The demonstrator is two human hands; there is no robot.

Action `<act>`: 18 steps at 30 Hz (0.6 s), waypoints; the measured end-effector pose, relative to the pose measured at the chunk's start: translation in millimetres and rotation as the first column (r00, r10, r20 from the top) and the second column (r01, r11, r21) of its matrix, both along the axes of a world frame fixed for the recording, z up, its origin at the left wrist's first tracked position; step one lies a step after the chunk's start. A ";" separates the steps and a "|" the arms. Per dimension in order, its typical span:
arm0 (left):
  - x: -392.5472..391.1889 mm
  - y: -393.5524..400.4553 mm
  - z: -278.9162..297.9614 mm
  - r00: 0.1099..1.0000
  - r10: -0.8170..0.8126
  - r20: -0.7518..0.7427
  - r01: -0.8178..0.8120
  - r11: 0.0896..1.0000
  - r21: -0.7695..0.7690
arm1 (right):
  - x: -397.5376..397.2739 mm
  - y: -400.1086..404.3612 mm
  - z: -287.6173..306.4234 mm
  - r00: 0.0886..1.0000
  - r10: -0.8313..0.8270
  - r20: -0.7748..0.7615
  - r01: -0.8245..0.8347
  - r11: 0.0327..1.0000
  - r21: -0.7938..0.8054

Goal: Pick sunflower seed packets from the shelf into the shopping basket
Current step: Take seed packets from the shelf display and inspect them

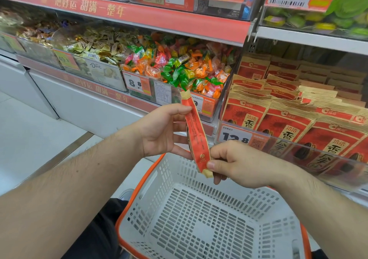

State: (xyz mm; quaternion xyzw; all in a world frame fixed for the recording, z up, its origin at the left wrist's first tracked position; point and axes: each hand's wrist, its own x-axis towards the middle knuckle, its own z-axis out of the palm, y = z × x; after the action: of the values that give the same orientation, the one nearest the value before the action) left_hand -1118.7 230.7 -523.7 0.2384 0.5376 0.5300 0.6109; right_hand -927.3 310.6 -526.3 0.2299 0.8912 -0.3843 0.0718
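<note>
Wrapped candy bins (pixel 175 69), price tags (pixel 137 83)

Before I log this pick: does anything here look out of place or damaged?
Nothing stands out. Both hands, left and right, hold one intact seed packet edge-on above the basket, which has nothing in it.

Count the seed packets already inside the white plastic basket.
0. The white plastic shopping basket shows only its bare bottom. One red paper seed packet is above it, held edge-on by the left hand and right hand.
</note>
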 end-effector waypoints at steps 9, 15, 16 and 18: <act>0.3 -3.4 -3.0 0.992 -0.125 0.003 0.124 0.985 0.120 | 2.2 12.4 -9.7 0.931 -0.289 -0.221 0.270 0.956 -0.112; 1.5 -3.0 -7.1 0.961 -0.276 0.032 0.259 0.931 0.255 | -2.1 5.1 -10.4 0.904 -0.326 -0.278 0.196 0.892 -0.407; 3.9 -2.6 -6.5 0.969 -0.247 0.001 0.240 0.939 0.245 | -3.4 3.2 -11.8 0.889 -0.347 -0.298 0.225 0.900 -0.374; 8.6 -2.2 -4.1 0.983 -0.150 -0.107 0.169 0.965 0.201 | -6.7 0.8 -14.0 0.826 -0.451 -0.338 0.379 0.889 -0.259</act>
State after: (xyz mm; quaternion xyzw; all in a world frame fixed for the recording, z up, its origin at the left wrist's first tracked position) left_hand -1110.1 228.5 -527.8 0.3678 0.4849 0.5214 0.5982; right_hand -934.0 311.4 -540.3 0.3301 0.7770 -0.5078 -0.1718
